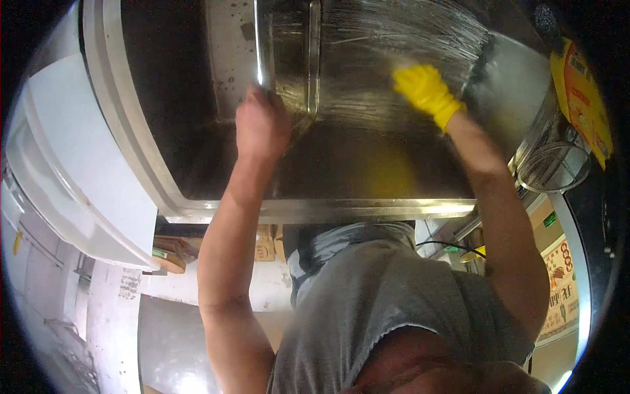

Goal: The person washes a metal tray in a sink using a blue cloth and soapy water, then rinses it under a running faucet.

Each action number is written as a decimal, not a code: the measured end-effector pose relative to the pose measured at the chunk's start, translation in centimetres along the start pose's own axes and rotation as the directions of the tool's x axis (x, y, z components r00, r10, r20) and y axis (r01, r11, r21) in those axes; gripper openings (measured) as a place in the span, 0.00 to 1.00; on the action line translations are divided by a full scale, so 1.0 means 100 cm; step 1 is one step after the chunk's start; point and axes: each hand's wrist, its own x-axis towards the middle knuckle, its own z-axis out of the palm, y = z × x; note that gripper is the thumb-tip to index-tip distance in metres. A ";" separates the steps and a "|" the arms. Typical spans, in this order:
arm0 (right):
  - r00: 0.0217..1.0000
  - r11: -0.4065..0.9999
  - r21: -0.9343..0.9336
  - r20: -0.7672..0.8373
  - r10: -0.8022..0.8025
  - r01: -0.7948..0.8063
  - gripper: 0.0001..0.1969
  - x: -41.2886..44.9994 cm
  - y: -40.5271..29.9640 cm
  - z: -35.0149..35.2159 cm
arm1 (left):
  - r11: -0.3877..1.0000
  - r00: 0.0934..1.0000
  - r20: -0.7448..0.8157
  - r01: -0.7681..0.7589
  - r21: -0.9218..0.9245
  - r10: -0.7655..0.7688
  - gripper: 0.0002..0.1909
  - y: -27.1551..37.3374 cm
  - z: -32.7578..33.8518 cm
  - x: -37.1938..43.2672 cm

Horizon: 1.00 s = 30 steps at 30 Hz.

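Note:
My left hand [262,120] is bare and closed at the lower end of a narrow, bright metal edge [257,44], which looks gripped; whether it belongs to a rod or a panel is unclear. A yellow rubber glove covers my right hand [425,91], whose blurred fingers curl against a metal panel [393,39] of what looks like a large stainless-steel basin. Whitish streaks cover that panel. Whether anything is inside the gloved fist cannot be seen. Between my hands runs a raised metal ridge [313,64]. A blurred yellow patch [391,170] shows on the dark metal below the glove.
The basin's metal rim [344,209] crosses close to my waist. White panels [83,162] stand at the left. A round wire-mesh strainer [556,167] and a yellow printed package [583,98] are at the right, near my right forearm. A black cable [450,242] lies below the rim.

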 end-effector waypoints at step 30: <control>0.965 0.966 0.053 0.047 -0.257 0.254 0.08 0.025 0.016 -0.042 | 0.999 0.995 -0.088 -0.047 -0.028 0.044 0.12 0.004 -0.009 0.018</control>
